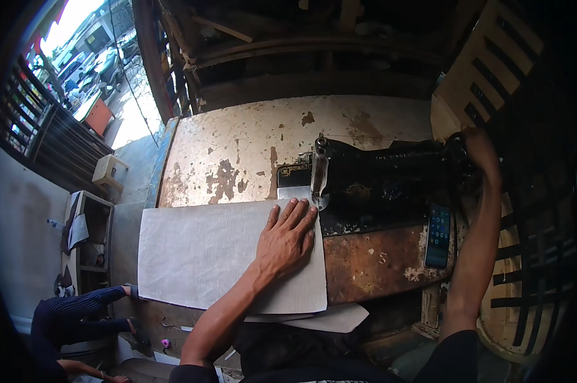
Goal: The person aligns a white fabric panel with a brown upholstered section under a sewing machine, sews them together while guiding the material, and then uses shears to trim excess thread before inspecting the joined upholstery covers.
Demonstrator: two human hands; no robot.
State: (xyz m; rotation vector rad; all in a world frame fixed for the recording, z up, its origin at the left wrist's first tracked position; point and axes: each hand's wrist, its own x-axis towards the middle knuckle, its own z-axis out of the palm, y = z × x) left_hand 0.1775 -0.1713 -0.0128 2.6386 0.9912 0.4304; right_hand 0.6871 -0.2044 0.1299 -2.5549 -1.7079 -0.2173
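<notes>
A pale grey piece of cloth (196,255) lies across the front left of the table, its far right edge at the needle area of a black sewing machine (378,175). My left hand (285,242) rests flat on the cloth, fingers stretched toward the presser foot (316,199). Whether the foot is down on the cloth cannot be made out. At the machine's right end, my right hand (482,152) is closed over the handwheel (455,153), its fingertips partly hidden. Another pale cloth piece (333,318) hangs below the front edge.
A lit phone (437,236) lies right of the machine bed on the worn wooden table (237,153). Slatted wooden panels (493,70) flank my right arm. A person in dark clothes (78,319) is at lower left. A small stool (110,172) stands beyond the table's left side.
</notes>
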